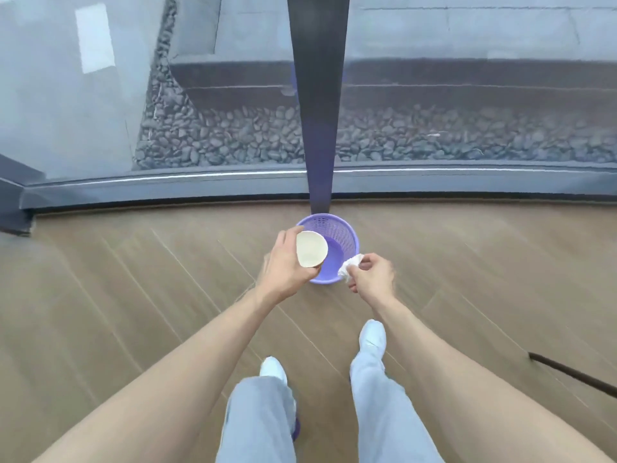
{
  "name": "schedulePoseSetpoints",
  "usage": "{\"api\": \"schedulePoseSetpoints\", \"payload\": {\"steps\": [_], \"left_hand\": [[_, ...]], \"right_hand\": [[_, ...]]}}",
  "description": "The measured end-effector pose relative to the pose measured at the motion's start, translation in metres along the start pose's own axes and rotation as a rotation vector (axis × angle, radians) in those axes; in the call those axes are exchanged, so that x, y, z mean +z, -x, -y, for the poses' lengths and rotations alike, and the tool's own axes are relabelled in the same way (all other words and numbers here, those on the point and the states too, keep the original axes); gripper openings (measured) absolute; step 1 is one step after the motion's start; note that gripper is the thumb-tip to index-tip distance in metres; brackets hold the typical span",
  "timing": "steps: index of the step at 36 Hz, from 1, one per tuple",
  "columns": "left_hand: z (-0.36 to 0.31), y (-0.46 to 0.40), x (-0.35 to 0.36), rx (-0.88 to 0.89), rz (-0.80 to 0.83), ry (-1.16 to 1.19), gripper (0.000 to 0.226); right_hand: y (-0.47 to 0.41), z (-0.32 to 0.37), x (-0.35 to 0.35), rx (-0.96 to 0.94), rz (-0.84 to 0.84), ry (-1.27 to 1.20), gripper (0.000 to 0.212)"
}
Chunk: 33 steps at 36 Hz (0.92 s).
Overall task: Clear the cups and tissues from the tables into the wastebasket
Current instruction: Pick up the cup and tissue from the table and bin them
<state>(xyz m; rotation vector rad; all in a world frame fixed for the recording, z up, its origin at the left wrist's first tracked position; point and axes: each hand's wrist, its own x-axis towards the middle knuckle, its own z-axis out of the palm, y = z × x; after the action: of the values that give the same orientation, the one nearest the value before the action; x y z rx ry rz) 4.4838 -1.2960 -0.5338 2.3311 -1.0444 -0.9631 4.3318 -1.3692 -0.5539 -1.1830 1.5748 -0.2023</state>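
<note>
A purple mesh wastebasket (340, 228) stands on the wooden floor below me, against the dark window post. My left hand (283, 262) grips a pale paper cup (311, 248), held over the basket's left rim with its mouth facing up at me. My right hand (370, 277) pinches a crumpled white tissue (349, 268) at the basket's right near rim. The inside of the basket that shows looks bare.
A glass wall with a metal sill (167, 182) runs across just behind the basket, with the dark post (319, 95) in its middle. My legs and white shoes (372, 335) stand on the wood floor. A dark thin bar (574, 372) lies at the right.
</note>
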Motion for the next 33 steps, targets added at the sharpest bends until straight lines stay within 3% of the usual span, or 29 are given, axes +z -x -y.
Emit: {"api": "schedulePoseSetpoints", "payload": {"steps": [5, 7, 19, 22, 27, 33], "left_hand": [[0.041, -0.068, 0.079, -0.031, -0.018, 0.003, 0.067], [0.062, -0.095, 0.110, -0.035, -0.007, 0.012, 0.063], [0.202, -0.245, 0.262, -0.082, 0.087, -0.280, 0.071], [0.229, -0.268, 0.293, -0.073, 0.142, -0.340, 0.074], [0.247, -0.284, 0.317, -0.139, 0.225, -0.356, 0.084], [0.229, -0.266, 0.289, -0.190, 0.169, -0.218, 0.055]], "right_hand": [[-0.094, -0.045, 0.034, 0.077, 0.003, 0.013, 0.020], [-0.130, -0.068, 0.050, 0.101, 0.010, 0.037, 0.011], [-0.318, -0.184, 0.174, 0.090, 0.050, 0.234, 0.032], [-0.344, -0.199, 0.199, 0.104, 0.051, 0.241, 0.030], [-0.359, -0.227, 0.220, 0.148, 0.070, 0.247, 0.045], [-0.328, -0.206, 0.192, 0.167, 0.067, 0.266, 0.036]]}}
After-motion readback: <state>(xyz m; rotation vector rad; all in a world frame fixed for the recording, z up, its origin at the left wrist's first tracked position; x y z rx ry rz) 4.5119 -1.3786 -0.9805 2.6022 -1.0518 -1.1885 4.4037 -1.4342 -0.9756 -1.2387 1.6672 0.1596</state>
